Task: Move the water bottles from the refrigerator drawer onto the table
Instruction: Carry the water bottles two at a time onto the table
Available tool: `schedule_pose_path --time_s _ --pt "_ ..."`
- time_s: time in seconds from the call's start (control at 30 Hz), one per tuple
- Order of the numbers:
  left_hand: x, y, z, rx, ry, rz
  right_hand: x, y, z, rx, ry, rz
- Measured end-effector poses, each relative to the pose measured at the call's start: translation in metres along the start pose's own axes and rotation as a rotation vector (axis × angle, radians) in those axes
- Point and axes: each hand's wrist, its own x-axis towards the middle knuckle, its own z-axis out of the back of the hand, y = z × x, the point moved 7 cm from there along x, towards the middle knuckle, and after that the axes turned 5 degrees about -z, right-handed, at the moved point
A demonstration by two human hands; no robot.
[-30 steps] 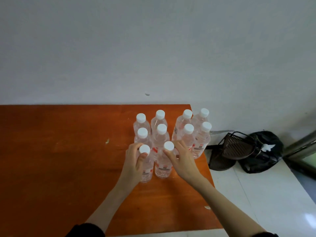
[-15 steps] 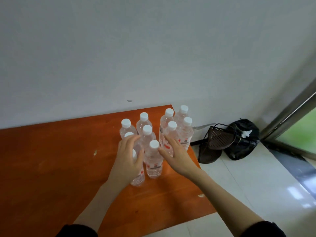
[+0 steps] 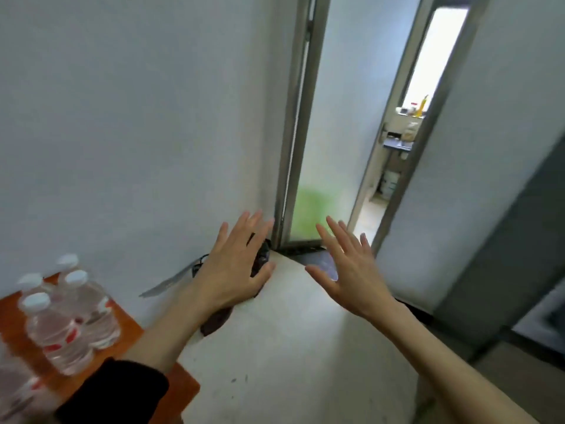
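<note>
Left hand (image 3: 235,270) and right hand (image 3: 348,273) empty, fingers spread, water bottles (image 3: 61,325) upright on table (image 3: 183,390) corner

No readable text is showing anywhere. The water bottles (image 3: 58,328) standing on the table (image 3: 183,390) are wearing labels with red marks, but motion blur is smearing them, so no words or numbers can be made out.

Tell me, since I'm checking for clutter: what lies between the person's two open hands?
Nothing held. In the head view, between the left hand and right hand show only pale floor and the doorway threshold.
</note>
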Motion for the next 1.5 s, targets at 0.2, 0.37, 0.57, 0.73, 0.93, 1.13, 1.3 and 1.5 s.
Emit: schedule_pose_path --time_s 0.2,0.37,0.57,0.73,0.93,1.13,1.3,1.5 --pt "0.077 -0.184 -0.061 0.0 0.005 -0.265 -0.098 -0.174 0.095 -0.269 -0.09 -0.243" --pt "0.124 -0.316 -0.109 -0.057 0.049 -0.414 -0.18 -0.287 0.146 -0.349 -0.078 -0.444" --pt "0.175 -0.45 -0.175 -0.143 0.113 -0.592 -0.263 -0.407 0.179 -0.354 -0.118 -0.732" --pt "0.219 -0.536 -0.25 -0.182 0.15 -0.659 -0.299 -0.5 0.18 -0.352 -0.077 -0.885" --pt "0.267 -0.618 -0.338 -0.207 0.283 -0.661 -0.302 -0.605 0.164 -0.259 0.061 -0.984" --pt "0.297 -0.668 -0.417 -0.197 0.415 -0.597 -0.306 -0.694 0.126 -0.089 0.145 -1.013" --pt "0.315 -0.685 -0.495 -0.311 0.663 -0.298 -0.308 -0.759 0.077 0.165 0.35 -1.151" --pt "0.328 -0.685 -0.567 -0.262 0.808 0.062 -0.293 -0.811 0.021 0.246 0.546 -1.161"
